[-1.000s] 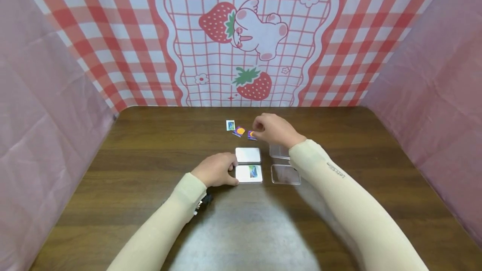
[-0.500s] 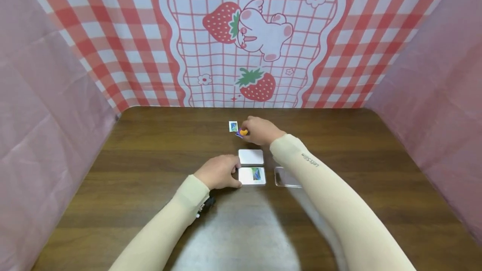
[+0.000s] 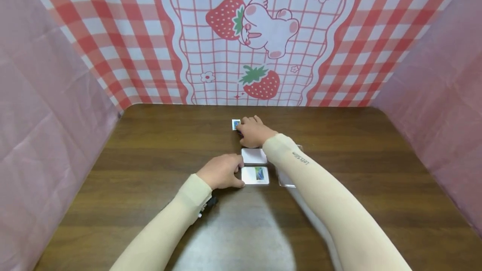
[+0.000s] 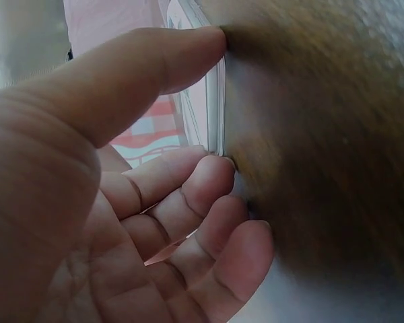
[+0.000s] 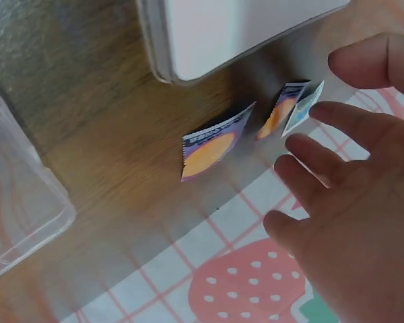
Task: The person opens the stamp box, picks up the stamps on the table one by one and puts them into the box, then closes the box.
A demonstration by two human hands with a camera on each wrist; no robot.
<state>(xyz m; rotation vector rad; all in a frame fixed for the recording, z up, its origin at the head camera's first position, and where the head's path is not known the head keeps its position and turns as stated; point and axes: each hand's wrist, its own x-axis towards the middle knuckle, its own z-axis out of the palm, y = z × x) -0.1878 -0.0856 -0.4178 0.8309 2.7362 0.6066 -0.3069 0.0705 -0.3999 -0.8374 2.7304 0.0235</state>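
My left hand [image 3: 222,171] holds the left edge of the nearer flat white case [image 3: 246,176] between thumb and fingers; a green-blue stamp [image 3: 260,173] lies on that case's right half. A second white case [image 3: 254,156] sits directly behind it. Farther back, my right hand [image 3: 254,133] reaches over the loose stamps with fingers spread and slightly bent. In the right wrist view its index fingertip is at a pale blue-green stamp [image 5: 301,112], beside a purple and orange stamp [image 5: 277,113]; thumb and finger are apart. Another purple and orange stamp [image 5: 215,146] lies separate from them.
Right of the cases, a clear plastic lid [image 3: 285,179] lies partly under the right sleeve. Another clear lid's edge [image 3: 300,147] shows behind that forearm. A red-and-white printed cloth [image 3: 260,45] hangs at the table's back edge, with pink cloth [image 3: 56,95] on either side.
My right hand has moved left from the right-hand purple stamp, past the middle one, to the blue-green stamp. The left hand stays at the nearer case.
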